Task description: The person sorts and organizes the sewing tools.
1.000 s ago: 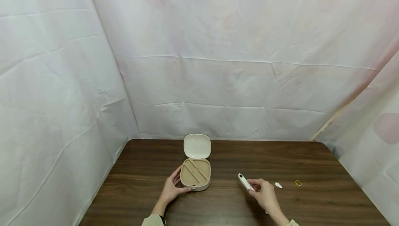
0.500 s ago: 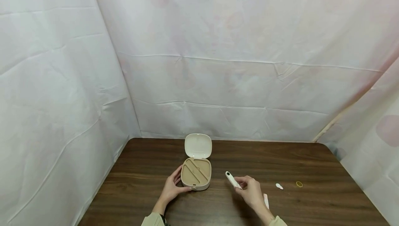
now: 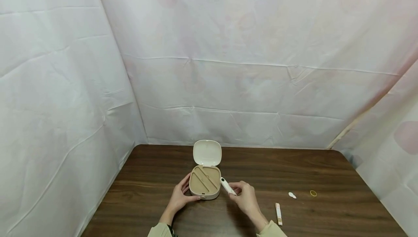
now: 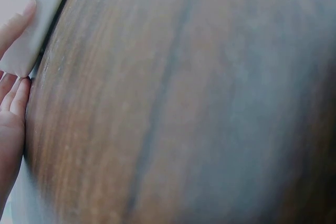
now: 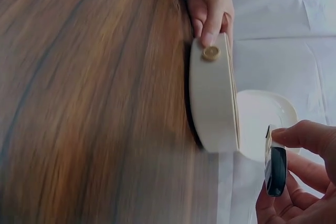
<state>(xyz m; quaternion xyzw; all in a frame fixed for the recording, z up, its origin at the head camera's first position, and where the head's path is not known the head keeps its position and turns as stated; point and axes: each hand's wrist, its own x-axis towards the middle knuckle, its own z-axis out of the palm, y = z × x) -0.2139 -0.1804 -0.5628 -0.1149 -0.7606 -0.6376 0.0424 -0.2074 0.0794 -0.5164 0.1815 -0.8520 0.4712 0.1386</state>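
A cream square box (image 3: 205, 196) with rounded corners stands on the table, its white lid (image 3: 207, 152) raised behind it. Inside lies a beige tray (image 3: 197, 185) with a diagonal groove. My left hand (image 3: 177, 197) holds the box at its left front corner, thumb by the round gold button (image 5: 211, 53) and fingers along the side. My right hand (image 3: 245, 197) pinches a slim white oblong object (image 3: 227, 187) with a dark spot at its tip, close to the box's right side. Its exact kind cannot be told. In the right wrist view, a dark glossy end shows.
A pale strip-shaped packet (image 3: 278, 214) lies right of my right hand. Farther right are a small white rounded piece (image 3: 292, 195) and a thin yellow ring (image 3: 313, 193). White cloth (image 3: 209, 84) hangs behind the brown wooden table (image 3: 156, 164).
My right hand has moved left with the white object, up to the box's right side, uncovering the pale packet. My left hand and the box have stayed in place.
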